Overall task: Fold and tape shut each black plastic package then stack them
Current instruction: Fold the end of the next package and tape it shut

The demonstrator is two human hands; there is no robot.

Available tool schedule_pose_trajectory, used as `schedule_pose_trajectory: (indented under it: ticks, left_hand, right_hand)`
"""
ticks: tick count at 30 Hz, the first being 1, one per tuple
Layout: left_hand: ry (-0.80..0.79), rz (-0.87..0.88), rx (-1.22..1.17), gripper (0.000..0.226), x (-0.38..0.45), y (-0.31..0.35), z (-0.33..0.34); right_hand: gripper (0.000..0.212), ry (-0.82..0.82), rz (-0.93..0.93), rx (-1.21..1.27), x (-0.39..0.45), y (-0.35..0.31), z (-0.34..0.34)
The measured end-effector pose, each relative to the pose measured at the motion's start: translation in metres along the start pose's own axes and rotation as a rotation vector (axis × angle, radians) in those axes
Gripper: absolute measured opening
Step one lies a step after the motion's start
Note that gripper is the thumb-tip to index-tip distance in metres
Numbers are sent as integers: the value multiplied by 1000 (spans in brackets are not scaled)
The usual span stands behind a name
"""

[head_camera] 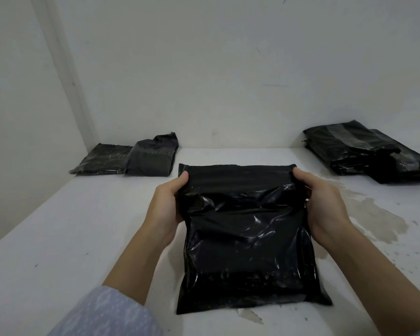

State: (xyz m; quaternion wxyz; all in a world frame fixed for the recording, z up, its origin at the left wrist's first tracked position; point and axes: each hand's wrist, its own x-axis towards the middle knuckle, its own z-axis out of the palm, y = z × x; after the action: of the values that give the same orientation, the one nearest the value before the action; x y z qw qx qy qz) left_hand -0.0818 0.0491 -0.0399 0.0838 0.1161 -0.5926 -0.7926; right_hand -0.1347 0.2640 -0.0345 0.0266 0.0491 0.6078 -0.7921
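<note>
The black package [247, 238] is lying on the table [83, 238] with its long axis running away from the person, and the left hand [169, 202] and right hand [323, 202] are each gripping a far corner, flap between them.

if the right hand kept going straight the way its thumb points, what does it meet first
Probably nothing on the table: the right hand points away toward the back wall, and the stack lies off to its right.
</note>
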Motion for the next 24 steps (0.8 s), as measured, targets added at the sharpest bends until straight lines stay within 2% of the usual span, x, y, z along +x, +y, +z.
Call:
schedule_pose_trajectory:
  ticks: [3,7,10,13,16,19,24]
  left_hand:
    - [57,51,178,30,4,6,-7]
    - [69,145,391,26,2,11,-16]
    - [115,122,344,20,3,12,-22]
    - [8,75,271,12,3,11,-23]
    - [-63,-25,124,21,4,9,-23]
    - [-66,-115,95,24,5,5,-24]
    - [-15,-70,130,20,8,-2,-21]
  right_hand:
    - [10,-109,131,-109,7,-7,-11]
    - [12,-170,215,-250,10,-18,-25]
    - [30,-198,245,-218,11,-21,-29]
    - [36,-203,277,-101,12,-20,-29]
    - [25,-179,283,-94,14,-17,-28]
    - [17,-155,303,-134,14,-11,-26]
    - [8,-127,280,-181,15,-3,-23]
